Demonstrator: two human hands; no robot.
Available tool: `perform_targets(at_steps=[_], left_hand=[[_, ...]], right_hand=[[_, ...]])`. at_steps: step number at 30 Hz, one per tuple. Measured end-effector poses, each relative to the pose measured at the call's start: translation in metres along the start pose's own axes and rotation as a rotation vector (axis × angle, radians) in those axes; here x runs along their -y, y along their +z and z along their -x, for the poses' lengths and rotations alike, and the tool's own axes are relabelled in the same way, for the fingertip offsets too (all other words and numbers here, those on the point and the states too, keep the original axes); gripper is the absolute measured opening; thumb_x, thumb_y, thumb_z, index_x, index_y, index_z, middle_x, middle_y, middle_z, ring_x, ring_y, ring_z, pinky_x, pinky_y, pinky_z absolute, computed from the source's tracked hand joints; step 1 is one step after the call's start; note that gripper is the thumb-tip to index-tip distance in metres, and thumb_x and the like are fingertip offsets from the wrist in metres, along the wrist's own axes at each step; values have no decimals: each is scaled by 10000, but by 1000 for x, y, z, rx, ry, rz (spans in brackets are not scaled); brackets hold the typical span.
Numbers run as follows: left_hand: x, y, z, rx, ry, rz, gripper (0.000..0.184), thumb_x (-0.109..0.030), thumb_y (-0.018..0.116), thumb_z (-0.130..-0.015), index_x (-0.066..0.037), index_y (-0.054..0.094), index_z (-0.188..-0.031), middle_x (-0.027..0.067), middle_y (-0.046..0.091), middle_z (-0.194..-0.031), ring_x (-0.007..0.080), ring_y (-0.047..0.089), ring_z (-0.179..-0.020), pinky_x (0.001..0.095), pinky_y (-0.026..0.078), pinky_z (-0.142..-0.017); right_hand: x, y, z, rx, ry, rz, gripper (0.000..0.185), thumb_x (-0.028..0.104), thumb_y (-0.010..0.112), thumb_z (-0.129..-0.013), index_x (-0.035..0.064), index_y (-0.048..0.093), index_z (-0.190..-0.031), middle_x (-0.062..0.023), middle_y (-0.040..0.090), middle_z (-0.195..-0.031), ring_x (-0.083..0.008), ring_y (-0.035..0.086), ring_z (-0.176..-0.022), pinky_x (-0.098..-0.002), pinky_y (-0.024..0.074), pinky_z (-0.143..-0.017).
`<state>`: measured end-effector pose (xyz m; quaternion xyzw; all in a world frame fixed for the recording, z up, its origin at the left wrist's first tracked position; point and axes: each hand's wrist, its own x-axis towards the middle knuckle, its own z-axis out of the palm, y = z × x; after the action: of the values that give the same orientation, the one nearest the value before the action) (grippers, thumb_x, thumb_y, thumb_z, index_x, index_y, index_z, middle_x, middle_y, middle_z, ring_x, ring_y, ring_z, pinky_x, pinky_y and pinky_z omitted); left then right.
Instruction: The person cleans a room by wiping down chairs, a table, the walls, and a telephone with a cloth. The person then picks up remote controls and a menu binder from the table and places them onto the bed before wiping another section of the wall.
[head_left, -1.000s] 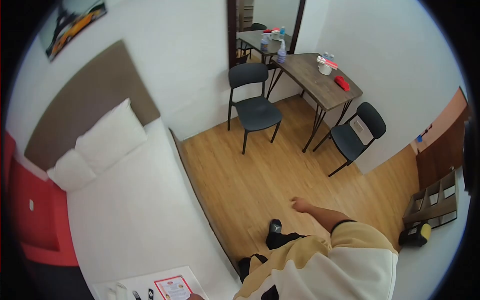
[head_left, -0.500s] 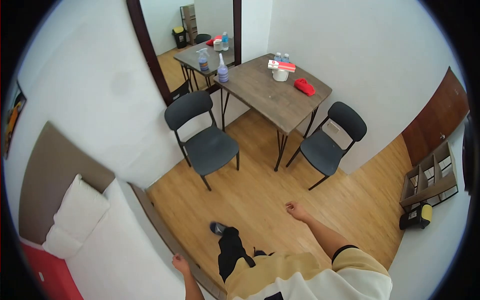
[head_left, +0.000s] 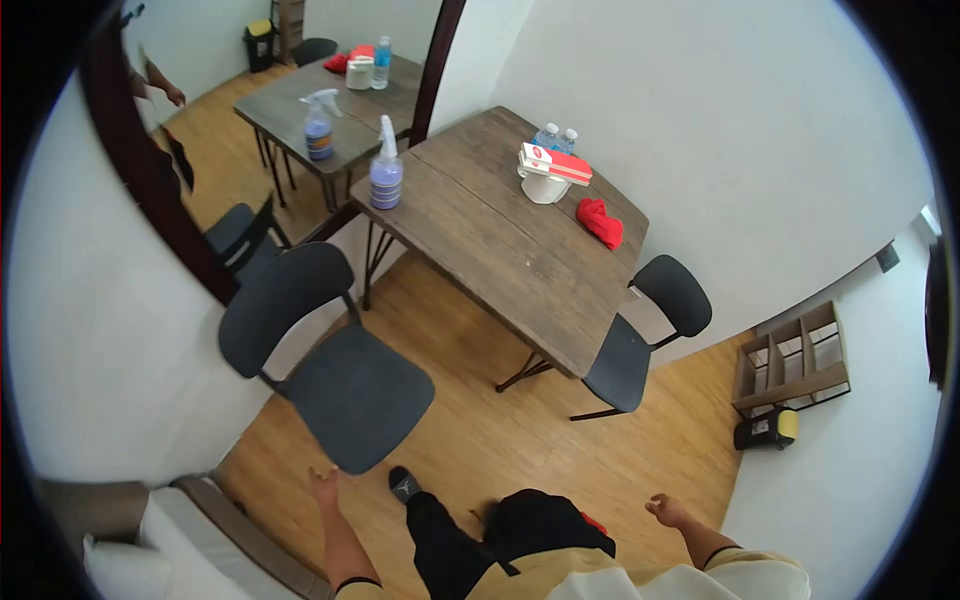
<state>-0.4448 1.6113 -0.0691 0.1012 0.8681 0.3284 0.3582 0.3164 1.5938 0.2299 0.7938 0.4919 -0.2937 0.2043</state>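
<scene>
My left hand (head_left: 323,487) is at the lower left, fingers apart, close to the front edge of a dark grey chair (head_left: 365,390). It holds nothing, and I cannot tell whether it touches the seat. Over the floor at the lower right, my right hand (head_left: 667,510) hangs loosely curled, with no object visible in it. Ahead stands a brown wooden table (head_left: 480,240). On it are a spray bottle of purple liquid (head_left: 386,180), a white container (head_left: 545,188) with a red-and-white box (head_left: 556,164) on top, a red cloth (head_left: 600,222) and two clear bottles (head_left: 557,138).
A second dark chair (head_left: 625,360) stands at the table's right side. A framed mirror (head_left: 435,75) leans along the left wall. The bed (head_left: 175,545) is at the lower left. A shelf (head_left: 795,360) and a black bin with a yellow lid (head_left: 768,428) stand by the right wall.
I have moved closer to the table and the left chair. My left hand has come forward towards that chair, its fingers spreading. My right hand now appears farther right and lower.
</scene>
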Motion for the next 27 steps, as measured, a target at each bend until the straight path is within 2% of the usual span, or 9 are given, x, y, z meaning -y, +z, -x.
perform_targets(at_steps=[2, 5, 7, 11, 14, 17, 20, 25, 27], left_hand=[[-42, 7, -15, 59, -228, 181, 688, -219, 701, -855, 18, 354, -1400, 179, 505, -1328, 304, 479, -1225, 375, 363, -1038], [-61, 23, -33, 320, -87, 462, 723, -234, 716, -853, 6, 329, -1414, 171, 481, -1358, 299, 466, -1241, 364, 368, -1038], [-71, 28, -24, 242, -107, 603, 708, -182, 719, -847, 12, 331, -1408, 167, 474, -1368, 290, 450, -1260, 362, 356, -1052], [-80, 45, -23, 170, -78, 507, 716, -142, 738, -816, 24, 344, -1391, 158, 473, -1369, 282, 446, -1261, 366, 350, -1058], [-82, 60, -15, 210, 89, 553, 750, -125, 749, -796, 26, 328, -1397, 159, 466, -1373, 279, 440, -1264, 375, 349, -1060], [-95, 79, -3, 167, -19, 546, 753, -126, 759, -784, 20, 339, -1391, 168, 484, -1350, 278, 443, -1262, 392, 346, -1066], [-84, 120, -3, 119, 41, 467, 797, -141, 777, -765, 15, 325, -1403, 185, 483, -1354, 277, 455, -1258, 385, 354, -1060], [-112, 129, 4, 87, -173, 125, 765, -156, 767, -764, -10, 368, -1400, 223, 543, -1297, 358, 518, -1206, 409, 423, -1004], [-114, 126, 7, 22, -122, 23, 720, -183, 745, -784, -26, 390, -1391, 238, 555, -1270, 380, 527, -1184, 422, 436, -985]], right_hand=[[50, -49, 0, -94, -47, -71, 542, 417, 597, -902, 65, 478, -1296, -173, 670, -999, -287, 652, -874, -395, 517, -783], [161, -127, 9, -144, -153, -125, 586, 364, 621, -896, 52, 412, -1346, -194, 633, -1079, -319, 639, -921, -399, 506, -811], [210, -175, -17, -73, -229, -99, 598, 316, 641, -889, 36, 392, -1355, -207, 604, -1139, -342, 624, -974, -397, 496, -835], [234, -267, -132, -355, -605, 143, 694, 148, 716, -808, 43, 355, -1392, -184, 472, -1323, -294, 510, -1128, -382, 448, -900], [305, -346, -225, -711, -816, 58, 705, 172, 718, -807, 15, 357, -1393, -204, 414, -1367, -353, 395, -1283, -401, 329, -1059], [371, -403, -309, -959, -940, 164, 716, 267, 657, -868, 43, 300, -1446, -205, 295, -1478, -352, 299, -1363, -410, 269, -1108], [416, -425, -376, -1058, -917, 205, 661, 370, 577, -922, 53, 327, -1446, -201, 364, -1450, -344, 351, -1336, -387, 285, -1095], [434, -399, -444, -542, -832, -198, 496, 413, 514, -958, -4, 555, -1223, -224, 569, -1231, -274, 559, -1119, -384, 408, -948], [436, -392, -432, -547, -757, -149, 475, 395, 519, -956, -13, 563, -1194, -227, 573, -1210, -296, 571, -1078, -399, 419, -924]])
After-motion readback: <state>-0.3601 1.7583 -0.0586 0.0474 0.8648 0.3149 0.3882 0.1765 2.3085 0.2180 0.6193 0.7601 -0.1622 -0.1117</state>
